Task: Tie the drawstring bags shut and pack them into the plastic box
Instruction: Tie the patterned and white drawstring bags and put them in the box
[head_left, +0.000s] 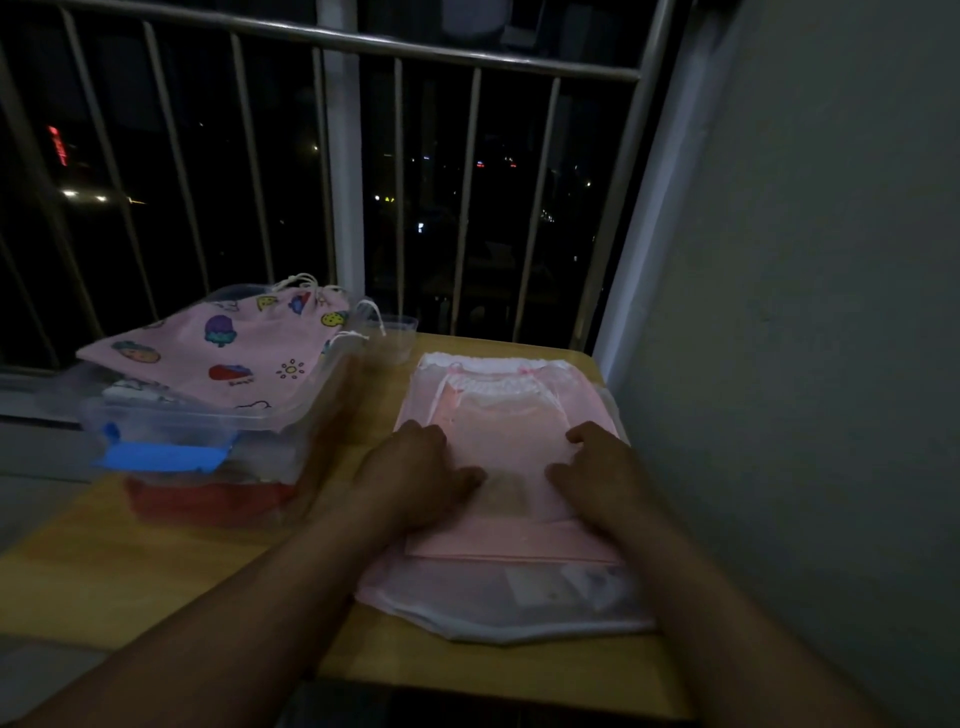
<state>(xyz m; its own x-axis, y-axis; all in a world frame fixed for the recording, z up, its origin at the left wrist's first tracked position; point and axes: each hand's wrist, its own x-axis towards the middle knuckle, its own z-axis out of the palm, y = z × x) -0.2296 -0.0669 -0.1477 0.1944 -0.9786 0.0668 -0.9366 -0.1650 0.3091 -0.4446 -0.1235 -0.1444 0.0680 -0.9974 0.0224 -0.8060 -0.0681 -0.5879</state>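
Left hand (417, 470) and right hand (597, 467) rest on stacked pink bags (508, 434), fingers loosely bent, gripping nothing; printed bag (218, 358) lies atop plastic box (197, 425)

Dim, night outside; soft focus throughout, wide-angle bend at edges, faint glow on pink fabric.

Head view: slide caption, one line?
Left hand and right hand rest on stacked pink drawstring bags on the wooden table; a cartoon-print bag lies atop the plastic box.
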